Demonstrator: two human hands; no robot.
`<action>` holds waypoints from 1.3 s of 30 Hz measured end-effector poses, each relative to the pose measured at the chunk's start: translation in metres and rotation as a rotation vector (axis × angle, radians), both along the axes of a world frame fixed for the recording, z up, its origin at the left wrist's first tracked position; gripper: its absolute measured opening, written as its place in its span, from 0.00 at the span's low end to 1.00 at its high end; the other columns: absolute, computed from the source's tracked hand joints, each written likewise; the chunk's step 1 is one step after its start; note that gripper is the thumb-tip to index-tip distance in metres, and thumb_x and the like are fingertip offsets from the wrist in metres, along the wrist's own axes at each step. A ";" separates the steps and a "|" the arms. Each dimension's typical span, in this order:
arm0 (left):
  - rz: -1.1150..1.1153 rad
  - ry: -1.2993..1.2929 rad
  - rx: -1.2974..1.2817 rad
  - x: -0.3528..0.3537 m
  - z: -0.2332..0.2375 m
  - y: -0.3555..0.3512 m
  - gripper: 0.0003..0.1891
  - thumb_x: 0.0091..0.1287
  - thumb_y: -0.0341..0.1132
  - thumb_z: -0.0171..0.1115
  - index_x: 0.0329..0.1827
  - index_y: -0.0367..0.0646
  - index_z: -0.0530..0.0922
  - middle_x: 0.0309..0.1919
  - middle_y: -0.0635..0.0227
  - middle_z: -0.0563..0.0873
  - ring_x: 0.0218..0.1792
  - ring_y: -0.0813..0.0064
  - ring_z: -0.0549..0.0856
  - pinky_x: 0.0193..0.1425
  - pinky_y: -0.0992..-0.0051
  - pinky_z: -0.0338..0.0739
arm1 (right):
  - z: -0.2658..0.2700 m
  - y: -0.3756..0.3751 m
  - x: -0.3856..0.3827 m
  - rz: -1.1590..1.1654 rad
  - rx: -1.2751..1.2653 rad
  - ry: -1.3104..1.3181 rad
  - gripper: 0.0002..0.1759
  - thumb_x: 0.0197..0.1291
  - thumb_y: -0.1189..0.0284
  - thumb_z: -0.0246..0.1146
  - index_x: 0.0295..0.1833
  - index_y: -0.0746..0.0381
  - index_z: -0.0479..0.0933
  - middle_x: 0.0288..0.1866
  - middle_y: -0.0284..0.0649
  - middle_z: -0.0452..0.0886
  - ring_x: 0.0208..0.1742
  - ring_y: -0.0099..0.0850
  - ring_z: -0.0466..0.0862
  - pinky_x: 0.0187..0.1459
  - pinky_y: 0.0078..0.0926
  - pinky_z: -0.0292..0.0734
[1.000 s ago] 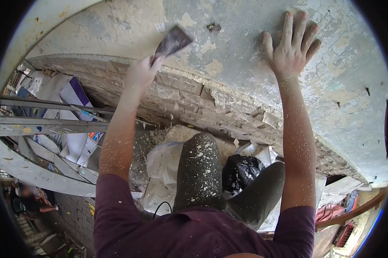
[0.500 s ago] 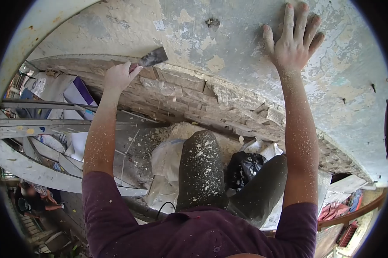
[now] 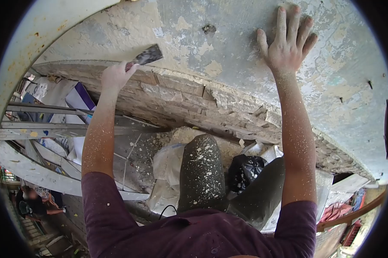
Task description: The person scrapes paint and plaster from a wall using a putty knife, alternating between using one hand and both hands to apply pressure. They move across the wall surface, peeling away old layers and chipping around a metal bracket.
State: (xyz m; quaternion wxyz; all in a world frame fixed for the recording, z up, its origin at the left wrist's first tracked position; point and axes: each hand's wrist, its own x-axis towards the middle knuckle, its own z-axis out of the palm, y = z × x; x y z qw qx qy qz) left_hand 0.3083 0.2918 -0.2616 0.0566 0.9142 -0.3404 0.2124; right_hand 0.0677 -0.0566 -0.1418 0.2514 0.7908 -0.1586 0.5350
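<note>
My left hand (image 3: 116, 76) is closed round the handle of a scraper (image 3: 148, 55), whose wide, smeared metal blade points up and to the right against the wall. Around the blade the wall (image 3: 237, 56) shows flaking paint, with cream patches over grey-blue. On the same wall, farther right, my right hand (image 3: 285, 51) lies flat with its fingers spread, holding nothing. Pale dust and flakes cover both forearms. A small dark knob (image 3: 209, 29) sticks out of the wall between the hands.
Below the painted part runs a ledge of rough stone (image 3: 176, 92). Metal rails (image 3: 52, 129) stand at the left. A black plastic bag (image 3: 244, 170) lies beside my knees, which are sprinkled with paint chips. Another person (image 3: 35, 200) is at the lower left. Nails (image 3: 370, 84) jut from the wall.
The view has shifted slightly. My left hand and the scraper sit a little farther left in view, the blade at a similar tilt. My right hand stays flat on the wall.
</note>
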 end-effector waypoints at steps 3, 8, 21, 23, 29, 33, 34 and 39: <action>-0.223 0.033 0.194 -0.037 -0.001 -0.038 0.30 0.67 0.64 0.45 0.36 0.45 0.79 0.24 0.58 0.85 0.26 0.62 0.85 0.31 0.65 0.80 | -0.001 0.006 -0.002 -0.015 0.031 0.020 0.40 0.55 0.53 0.58 0.72 0.57 0.61 0.77 0.49 0.52 0.77 0.53 0.47 0.73 0.57 0.36; -0.146 0.228 -0.193 -0.082 -0.052 -0.087 0.29 0.68 0.62 0.46 0.35 0.43 0.77 0.25 0.58 0.84 0.26 0.62 0.85 0.30 0.64 0.81 | -0.002 0.001 -0.003 -0.008 0.014 0.032 0.41 0.55 0.52 0.58 0.72 0.57 0.60 0.77 0.48 0.52 0.77 0.53 0.47 0.72 0.58 0.38; -0.424 1.473 -1.247 -0.241 -0.064 -0.150 0.16 0.74 0.43 0.44 0.41 0.37 0.74 0.29 0.58 0.82 0.31 0.62 0.82 0.38 0.62 0.75 | -0.038 0.041 -0.043 0.291 0.304 0.008 0.35 0.58 0.52 0.59 0.67 0.59 0.66 0.73 0.49 0.61 0.75 0.48 0.56 0.71 0.52 0.47; -0.397 1.148 -1.183 -0.254 -0.055 -0.159 0.16 0.75 0.40 0.42 0.43 0.38 0.75 0.30 0.62 0.80 0.36 0.67 0.81 0.43 0.68 0.74 | -0.102 0.093 -0.074 0.443 1.133 0.251 0.30 0.61 0.53 0.59 0.60 0.65 0.70 0.58 0.56 0.73 0.63 0.46 0.71 0.63 0.43 0.63; -0.671 0.327 -0.773 -0.212 -0.018 -0.138 0.12 0.67 0.33 0.49 0.49 0.39 0.74 0.47 0.56 0.78 0.55 0.62 0.74 0.61 0.59 0.65 | -0.160 0.121 -0.082 0.958 1.707 -0.358 0.09 0.67 0.69 0.56 0.45 0.64 0.72 0.32 0.38 0.79 0.31 0.23 0.77 0.35 0.26 0.74; -0.704 -0.508 -1.060 -0.070 0.138 -0.150 0.17 0.68 0.36 0.52 0.56 0.37 0.72 0.52 0.57 0.77 0.57 0.59 0.72 0.64 0.56 0.62 | -0.144 0.072 -0.115 0.324 1.251 0.191 0.14 0.68 0.64 0.54 0.47 0.65 0.69 0.30 0.52 0.81 0.30 0.47 0.83 0.31 0.43 0.75; -0.696 -0.567 -0.764 -0.050 0.165 -0.161 0.25 0.68 0.45 0.48 0.64 0.41 0.67 0.63 0.57 0.66 0.66 0.52 0.61 0.68 0.52 0.53 | -0.141 0.065 -0.123 0.164 1.146 0.331 0.13 0.68 0.64 0.55 0.46 0.64 0.70 0.28 0.53 0.81 0.31 0.50 0.83 0.31 0.45 0.74; -0.644 -0.899 -0.432 -0.026 0.170 -0.171 0.30 0.68 0.47 0.46 0.72 0.44 0.62 0.74 0.58 0.57 0.74 0.46 0.52 0.74 0.50 0.45 | -0.105 0.061 -0.073 -0.079 1.111 0.770 0.16 0.67 0.57 0.53 0.50 0.58 0.73 0.31 0.54 0.81 0.36 0.55 0.81 0.36 0.49 0.74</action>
